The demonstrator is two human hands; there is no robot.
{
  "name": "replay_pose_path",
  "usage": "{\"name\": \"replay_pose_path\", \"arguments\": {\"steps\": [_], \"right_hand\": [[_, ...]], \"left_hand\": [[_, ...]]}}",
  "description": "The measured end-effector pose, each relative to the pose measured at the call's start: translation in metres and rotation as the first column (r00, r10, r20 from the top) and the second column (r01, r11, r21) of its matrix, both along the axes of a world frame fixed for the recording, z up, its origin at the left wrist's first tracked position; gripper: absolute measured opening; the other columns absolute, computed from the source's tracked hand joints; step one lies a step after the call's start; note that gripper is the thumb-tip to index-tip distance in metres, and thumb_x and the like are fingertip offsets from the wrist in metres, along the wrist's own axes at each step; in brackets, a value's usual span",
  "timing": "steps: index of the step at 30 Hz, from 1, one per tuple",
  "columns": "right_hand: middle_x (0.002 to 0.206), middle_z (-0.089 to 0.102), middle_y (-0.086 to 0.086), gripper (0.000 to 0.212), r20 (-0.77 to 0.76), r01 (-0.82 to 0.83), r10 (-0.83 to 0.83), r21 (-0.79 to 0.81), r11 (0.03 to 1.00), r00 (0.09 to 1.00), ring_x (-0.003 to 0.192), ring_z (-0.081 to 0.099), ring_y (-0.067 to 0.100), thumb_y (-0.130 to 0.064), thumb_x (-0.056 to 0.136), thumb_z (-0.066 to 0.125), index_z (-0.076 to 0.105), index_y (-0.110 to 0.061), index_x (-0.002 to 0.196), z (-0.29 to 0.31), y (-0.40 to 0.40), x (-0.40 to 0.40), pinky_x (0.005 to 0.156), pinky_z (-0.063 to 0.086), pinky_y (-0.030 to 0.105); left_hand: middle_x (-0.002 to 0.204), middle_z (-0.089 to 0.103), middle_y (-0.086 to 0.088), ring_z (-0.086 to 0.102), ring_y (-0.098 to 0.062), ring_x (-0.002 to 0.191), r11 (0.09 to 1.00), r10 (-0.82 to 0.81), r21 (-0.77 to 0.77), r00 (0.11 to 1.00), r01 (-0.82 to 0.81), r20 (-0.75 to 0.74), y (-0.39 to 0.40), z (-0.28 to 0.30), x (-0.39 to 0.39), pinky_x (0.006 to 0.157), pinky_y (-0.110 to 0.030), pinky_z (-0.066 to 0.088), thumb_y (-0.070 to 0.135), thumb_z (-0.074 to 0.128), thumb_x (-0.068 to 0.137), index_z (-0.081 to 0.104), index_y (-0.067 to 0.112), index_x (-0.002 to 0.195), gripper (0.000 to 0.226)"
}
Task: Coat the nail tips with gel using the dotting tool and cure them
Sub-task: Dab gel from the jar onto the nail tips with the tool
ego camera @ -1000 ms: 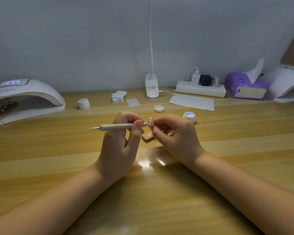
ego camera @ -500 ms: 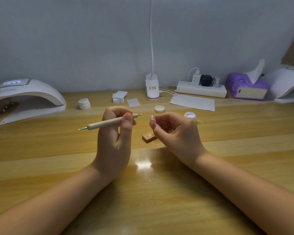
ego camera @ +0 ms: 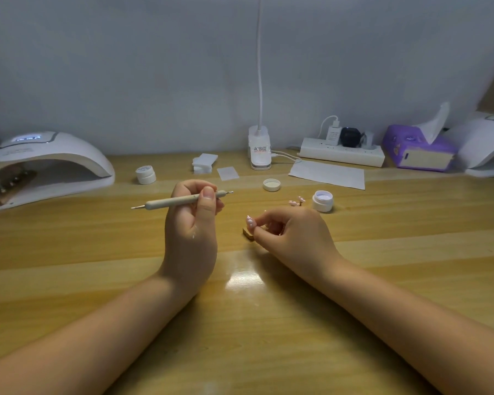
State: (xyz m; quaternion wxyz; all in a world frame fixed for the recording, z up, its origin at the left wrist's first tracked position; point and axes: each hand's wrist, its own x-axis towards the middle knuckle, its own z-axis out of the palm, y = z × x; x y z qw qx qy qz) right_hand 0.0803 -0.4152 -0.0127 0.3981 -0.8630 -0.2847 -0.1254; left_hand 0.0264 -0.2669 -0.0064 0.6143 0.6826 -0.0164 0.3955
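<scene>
My left hand [ego camera: 193,223] grips a beige dotting tool [ego camera: 180,201] held nearly level above the table, its metal tip pointing right. My right hand [ego camera: 291,235] pinches a pale pink nail tip [ego camera: 250,222] low over a small wooden block [ego camera: 248,233] that its fingers partly hide. An open white gel pot [ego camera: 322,201] stands behind my right hand, its lid [ego camera: 271,185] lying further back. Two more pink nail tips [ego camera: 296,201] sit left of the pot. A white curing lamp [ego camera: 44,166] at the far left is lit and holds a wooden strip of nail tips [ego camera: 9,185].
A closed white jar [ego camera: 145,174], white pads [ego camera: 204,163], a paper sheet [ego camera: 327,174], a clip lamp base [ego camera: 259,152], a power strip [ego camera: 341,155] and a purple tissue pack [ego camera: 418,151] line the back. A second lamp [ego camera: 488,146] stands far right.
My left hand drew the dotting tool away from the nail tip, up and to the left. My right hand lowered the nail tip down toward the wooden block.
</scene>
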Motion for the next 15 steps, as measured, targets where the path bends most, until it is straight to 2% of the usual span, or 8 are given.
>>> {"name": "replay_pose_path", "arguments": {"steps": [3, 7, 10, 12, 15], "right_hand": [[0.067, 0.063, -0.015, 0.018, -0.012, 0.030, -0.031, -0.044, 0.999, 0.999, 0.064, 0.055, 0.002, -0.041, 0.088, 0.064, 0.076, -0.029, 0.091, -0.001, 0.001, 0.002, 0.073, 0.045, 0.024], [0.080, 0.071, -0.012, 0.019, 0.011, 0.049, -0.048, -0.124, 0.991, 0.999, 0.071, 0.058, 0.003, -0.037, 0.090, 0.062, 0.076, -0.027, 0.095, -0.001, 0.002, 0.003, 0.062, 0.041, 0.022], [0.087, 0.073, -0.008, 0.019, 0.044, 0.064, -0.057, -0.175, 0.983, 0.997, 0.078, 0.062, 0.008, -0.034, 0.090, 0.061, 0.076, -0.024, 0.096, 0.001, 0.002, 0.003, 0.069, 0.048, 0.027], [0.086, 0.073, -0.007, 0.021, 0.067, 0.063, -0.050, -0.201, 0.978, 0.996, 0.078, 0.062, 0.009, -0.038, 0.089, 0.062, 0.076, -0.023, 0.094, 0.003, 0.001, 0.000, 0.070, 0.050, 0.029], [0.074, 0.069, -0.008, 0.027, 0.165, 0.098, -0.059, -0.238, 0.966, 0.985, 0.068, 0.058, 0.008, -0.048, 0.083, 0.064, 0.075, -0.023, 0.085, 0.011, -0.005, -0.004, 0.063, 0.050, 0.027]], "left_hand": [[0.077, 0.060, 0.011, 0.059, 0.000, 0.074, 1.000, -0.002, 0.002, 1.000, 0.002, -0.005, 0.000, -0.001, 0.001, 0.071, -0.014, 0.048, 0.029, 0.045, 0.091, 0.054, 0.023, 0.091, 0.010], [0.080, 0.060, 0.007, 0.059, 0.000, 0.074, 1.000, -0.013, 0.008, 1.000, 0.013, -0.019, -0.001, 0.000, 0.000, 0.071, -0.015, 0.049, 0.029, 0.046, 0.091, 0.054, 0.022, 0.090, 0.011], [0.080, 0.060, 0.008, 0.059, -0.001, 0.075, 1.000, -0.012, 0.022, 1.000, 0.012, -0.024, -0.002, 0.001, -0.001, 0.072, -0.016, 0.049, 0.028, 0.045, 0.091, 0.055, 0.022, 0.090, 0.011], [0.079, 0.060, 0.009, 0.059, -0.001, 0.075, 0.999, -0.010, 0.031, 1.000, 0.010, -0.025, -0.001, 0.001, -0.002, 0.073, -0.016, 0.049, 0.028, 0.045, 0.091, 0.055, 0.022, 0.090, 0.012], [0.077, 0.061, 0.012, 0.059, -0.002, 0.076, 0.998, -0.019, 0.051, 1.000, 0.020, -0.022, -0.001, 0.001, -0.002, 0.073, -0.017, 0.049, 0.028, 0.045, 0.092, 0.055, 0.021, 0.090, 0.011]]}}
